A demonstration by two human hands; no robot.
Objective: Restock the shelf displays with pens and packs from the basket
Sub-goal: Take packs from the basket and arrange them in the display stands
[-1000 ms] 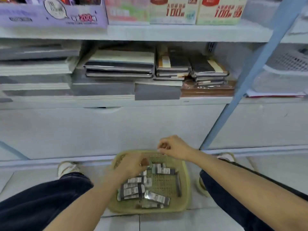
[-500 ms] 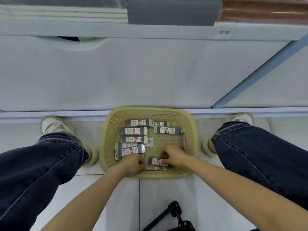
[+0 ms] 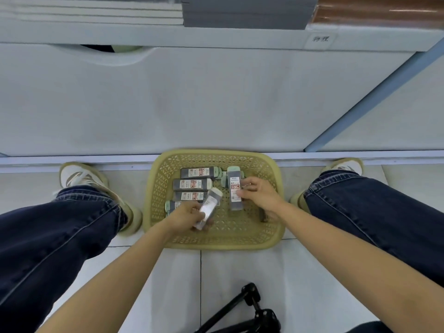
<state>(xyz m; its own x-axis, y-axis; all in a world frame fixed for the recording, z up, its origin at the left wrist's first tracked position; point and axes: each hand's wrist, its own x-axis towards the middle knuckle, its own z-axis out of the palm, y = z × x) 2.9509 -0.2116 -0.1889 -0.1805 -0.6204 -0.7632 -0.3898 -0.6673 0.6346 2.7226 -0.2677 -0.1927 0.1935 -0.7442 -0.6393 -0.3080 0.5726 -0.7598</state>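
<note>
Two packs already off the pile: one pack (image 3: 208, 207) pinched in left hand (image 3: 186, 216), long axis tilted up-right, cap end away from the wrist; second pack (image 3: 235, 191) pinched by right hand (image 3: 260, 195) fingers at its label, long axis running toward the shelf, pale cap far end. Both sit over the basket (image 3: 274, 227), which is on the floor between the shoes, tight against the shelf base. Remaining packs (image 3: 193, 183) lie stacked crosswise at basket's left-rear, just beside L hand, so L is nearer for next grab. Thin dark pen-like item (image 3: 263, 216) under R wrist, can't tell exactly what. Both hands full; judge next is lift to the shelf (image 3: 168, 32) above.
</note>
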